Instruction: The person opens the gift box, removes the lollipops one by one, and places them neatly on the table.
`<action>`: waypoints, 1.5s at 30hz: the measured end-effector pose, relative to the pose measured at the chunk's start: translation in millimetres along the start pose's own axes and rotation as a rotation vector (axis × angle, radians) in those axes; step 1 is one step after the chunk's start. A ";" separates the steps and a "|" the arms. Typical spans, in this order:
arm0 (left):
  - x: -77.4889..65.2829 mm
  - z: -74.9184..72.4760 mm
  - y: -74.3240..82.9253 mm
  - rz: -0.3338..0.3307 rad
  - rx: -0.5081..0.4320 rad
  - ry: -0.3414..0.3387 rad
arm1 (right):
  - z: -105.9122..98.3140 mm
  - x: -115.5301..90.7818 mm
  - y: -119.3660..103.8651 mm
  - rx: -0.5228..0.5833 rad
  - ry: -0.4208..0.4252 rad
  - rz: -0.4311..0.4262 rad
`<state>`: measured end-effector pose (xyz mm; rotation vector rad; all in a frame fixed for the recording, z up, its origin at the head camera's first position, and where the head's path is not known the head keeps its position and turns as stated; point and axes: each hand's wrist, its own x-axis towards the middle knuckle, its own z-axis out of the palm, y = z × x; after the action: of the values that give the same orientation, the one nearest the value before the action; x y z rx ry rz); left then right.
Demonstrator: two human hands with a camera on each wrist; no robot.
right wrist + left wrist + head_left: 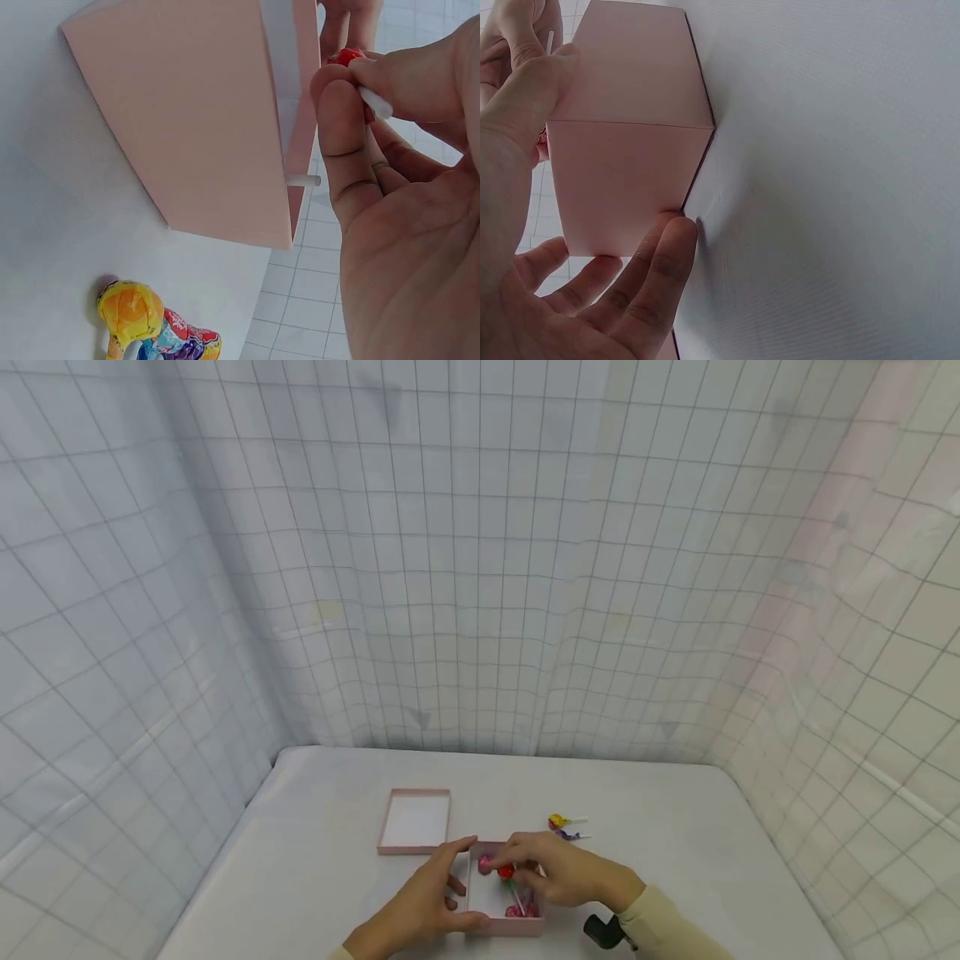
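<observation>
An uncovered pink box (517,927) stands on the table with several pinkish-red lollipops (485,864) inside. My left hand (420,897) holds the box from its left side, the thumb at the near wall and the index finger at the far corner. Over the box, my right hand (566,870) pinches a red-wrapped lollipop (506,872) between thumb and fingers. In the right wrist view, the white stick (376,103) of that lollipop pokes out past the fingertips. Another stick (304,181) juts above the box rim.
A shallow pink lid (414,821) with a white inside lies behind and left of the box. Behind and right of it are a yellow lollipop (131,311) and a blue-purple lollipop (566,835). White gridded curtains (480,610) enclose the table's back and sides.
</observation>
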<state>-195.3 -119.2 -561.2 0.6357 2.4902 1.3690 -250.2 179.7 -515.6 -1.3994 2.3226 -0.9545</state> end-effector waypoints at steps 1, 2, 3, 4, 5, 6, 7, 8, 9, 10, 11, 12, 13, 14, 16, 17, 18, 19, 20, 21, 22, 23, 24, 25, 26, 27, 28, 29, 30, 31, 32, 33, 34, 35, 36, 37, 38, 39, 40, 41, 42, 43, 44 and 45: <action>0.1 -0.5 -0.2 -0.005 0.002 -0.001 | -0.2 -0.5 0.0 0.009 0.008 0.011; 0.4 -0.8 -0.3 -0.012 0.000 -0.002 | -0.4 -1.2 0.1 0.019 0.016 0.022; 0.8 -1.1 -0.3 -0.017 -0.006 -0.004 | -0.7 -2.2 0.1 0.029 0.025 0.034; 1.1 -1.2 -0.5 -0.021 -0.010 -0.006 | -1.1 -3.5 0.1 0.036 0.035 0.046; 1.4 -1.1 -0.8 -0.024 -0.010 -0.007 | -1.5 -4.8 0.1 0.043 0.044 0.054; 1.5 -1.0 -1.0 -0.025 -0.012 -0.008 | -1.9 -6.0 0.3 0.046 0.055 0.059; 1.8 -0.8 -1.5 -0.021 -0.012 -0.008 | -2.2 -7.0 0.4 0.045 0.065 0.060; 1.9 -0.7 -1.6 -0.019 -0.014 -0.008 | -2.5 -7.9 0.5 0.045 0.074 0.060; 2.0 -0.5 -1.8 -0.017 -0.014 -0.007 | -2.8 -8.7 0.6 0.046 0.081 0.060; 2.0 -0.3 -2.4 -0.017 -0.010 -0.006 | -3.0 -9.3 0.8 0.049 0.087 0.057; 1.9 -0.2 -2.7 -0.017 -0.009 -0.005 | -3.3 -9.7 1.0 0.058 0.089 0.055; 1.9 -0.2 -2.9 -0.019 -0.009 -0.004 | -3.6 -10.2 1.0 0.070 0.091 0.056; 1.7 -0.3 -2.8 -0.021 -0.010 -0.003 | -3.8 -10.7 1.3 0.082 0.092 0.058; 1.5 -0.3 -2.8 -0.023 -0.009 -0.003 | -4.2 -11.3 1.6 0.093 0.094 0.059; 1.6 -0.3 -2.9 -0.021 -0.005 -0.002 | -5.2 -12.6 2.1 0.111 0.103 0.056; 1.7 -0.5 -2.5 -0.020 -0.005 -0.002 | -6.0 -13.3 2.3 0.113 0.110 0.052; 1.9 -0.5 -2.3 -0.018 -0.005 -0.004 | -6.7 -14.1 2.5 0.109 0.118 0.044; 2.0 -0.6 -2.2 -0.017 -0.004 -0.004 | -7.3 -14.8 2.8 0.105 0.125 0.034; 2.0 -0.7 -2.4 -0.017 -0.003 -0.006 | -8.0 -15.4 2.8 0.101 0.131 0.025; 2.0 -0.8 -2.6 -0.019 -0.004 -0.007 | -8.6 -16.0 2.9 0.100 0.136 0.014; 1.9 -1.0 -2.9 -0.022 -0.004 -0.008 | -9.1 -16.6 3.0 0.098 0.141 0.005; 1.8 -1.1 -3.4 -0.026 -0.004 -0.011 | -9.6 -17.3 3.1 0.097 0.145 0.000; 1.8 -1.2 -4.1 -0.028 -0.004 -0.013 | -9.9 -18.1 3.3 0.099 0.148 -0.001; 1.8 -1.2 -4.7 -0.030 -0.004 -0.015 | -10.1 -19.0 3.6 0.097 0.152 -0.002; 1.9 -1.4 -5.1 -0.031 -0.006 -0.017 | -10.4 -20.1 4.1 0.095 0.159 0.001; 2.1 -1.4 -5.4 -0.030 -0.007 -0.018 | -10.7 -21.3 4.7 0.092 0.167 0.006; 2.3 -1.4 -5.6 -0.029 -0.007 -0.020 | -11.0 -22.5 5.4 0.089 0.174 0.012; 2.7 -1.5 -5.6 -0.028 -0.007 -0.021 | -11.5 -23.8 6.1 0.086 0.182 0.018; 3.2 -1.6 -5.4 -0.029 -0.008 -0.023 | -12.0 -25.2 6.8 0.082 0.190 0.021; 3.0 -1.6 -5.1 -0.031 -0.009 -0.023 | -12.4 -26.3 7.5 0.073 0.199 0.020; 2.9 -1.7 -4.6 -0.034 -0.011 -0.023 | -13.0 -27.4 8.1 0.067 0.208 0.020; 2.9 -1.8 -4.2 -0.038 -0.011 -0.024 | -13.7 -28.5 8.6 0.056 0.216 0.015; 3.0 -1.9 -3.7 -0.044 -0.012 -0.025 | -14.5 -29.4 9.2 0.047 0.225 0.008; 3.1 -2.1 -3.2 -0.050 -0.012 -0.025 | -15.4 -30.3 9.6 0.034 0.233 0.001; 3.3 -2.3 -2.8 -0.053 -0.012 -0.025 | -16.3 -31.1 9.9 0.024 0.241 -0.005; 3.5 -2.4 -2.5 -0.054 -0.012 -0.025 | -16.9 -31.9 10.3 0.013 0.249 -0.013; 3.6 -2.5 -2.3 -0.053 -0.010 -0.023 | -17.5 -32.8 10.7 0.012 0.253 -0.015; 3.7 -2.6 -2.0 -0.049 -0.008 -0.022 | -18.1 -33.7 11.1 0.011 0.256 -0.015; 3.7 -2.7 -1.7 -0.046 -0.006 -0.019 | -18.6 -34.6 11.2 0.013 0.258 -0.014; 3.8 -2.6 -1.7 -0.041 -0.004 -0.017 | -19.0 -35.6 11.2 0.017 0.259 -0.012; 3.9 -2.5 -1.8 -0.038 -0.001 -0.015 | -19.2 -36.5 11.2 0.020 0.261 -0.014; 3.8 -2.3 -1.9 -0.037 0.001 -0.013 | -19.4 -37.5 11.4 0.024 0.264 -0.016; 3.8 -2.2 -2.0 -0.038 0.002 -0.011 | -19.6 -38.9 11.3 0.033 0.265 -0.013; 3.8 -2.0 -2.1 -0.037 0.002 -0.010 | -19.6 -40.1 11.3 0.033 0.270 -0.014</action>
<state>-200.0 -119.9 -561.9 0.5918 2.4829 1.3474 -248.4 225.6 -512.6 -1.3472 2.4746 -1.2490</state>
